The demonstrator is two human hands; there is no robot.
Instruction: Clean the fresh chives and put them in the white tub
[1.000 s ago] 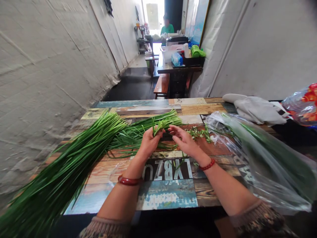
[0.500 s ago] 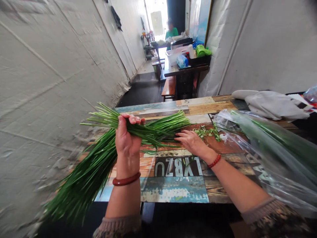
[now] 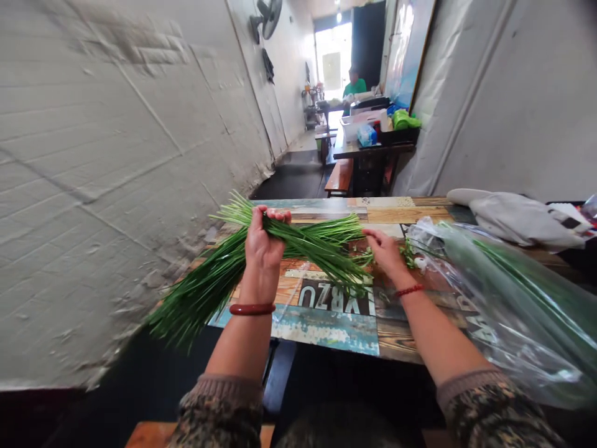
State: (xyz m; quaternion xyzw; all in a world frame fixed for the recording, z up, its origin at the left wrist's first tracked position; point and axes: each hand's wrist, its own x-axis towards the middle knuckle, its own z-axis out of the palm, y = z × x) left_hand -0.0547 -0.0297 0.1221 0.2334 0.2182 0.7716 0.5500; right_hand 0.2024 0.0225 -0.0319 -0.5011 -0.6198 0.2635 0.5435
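My left hand (image 3: 265,244) is closed around a bundle of garlic chives (image 3: 319,249). The pale stem ends poke out above it to the left, and the green leaves droop to the right over the table. Beneath lies a second pile of chives (image 3: 200,286); its leaves hang past the table's left edge and its cut ends point right. Beside those ends is my right hand (image 3: 386,252), thumb and fingertips drawn together. Whatever may be between them is too small to make out. Bits of trimmed leaves (image 3: 407,254) lie just right of that hand.
On the right, a clear plastic bag (image 3: 517,292) holds more chives, with a grey cloth (image 3: 506,214) behind it. The patterned plank table (image 3: 326,333) ends close in front of me. Farther back, a person in green (image 3: 355,86) is near another table (image 3: 342,146) bearing containers.
The leaves of the held bundle now spread farther right across the table. My right hand's fingers, earlier extended, have drawn together near the pile's cut ends. The view has shifted.
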